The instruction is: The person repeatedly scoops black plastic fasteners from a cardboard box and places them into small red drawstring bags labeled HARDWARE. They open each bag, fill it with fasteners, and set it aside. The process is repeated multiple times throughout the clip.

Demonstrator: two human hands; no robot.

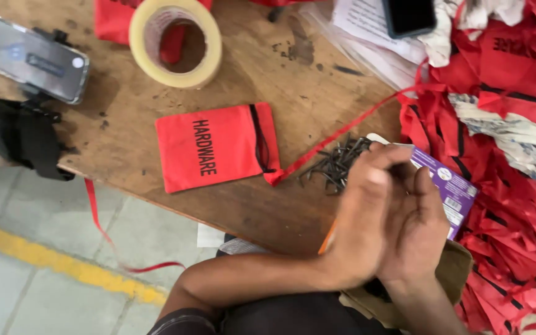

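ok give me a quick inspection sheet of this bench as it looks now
surface: worn wooden table, stained and scuffed
job's things: pile of dark screws; flat red drawstring pouch beside it
clutter: heap of red pouches, packing tape roll, purple card, papers, dark phone
grippers: left hand and right hand pressed together by the screws; contents hidden
cables: nothing seen; loose red ribbon hangs off the edge
surroundings: phone on a mount, tiled floor with yellow line
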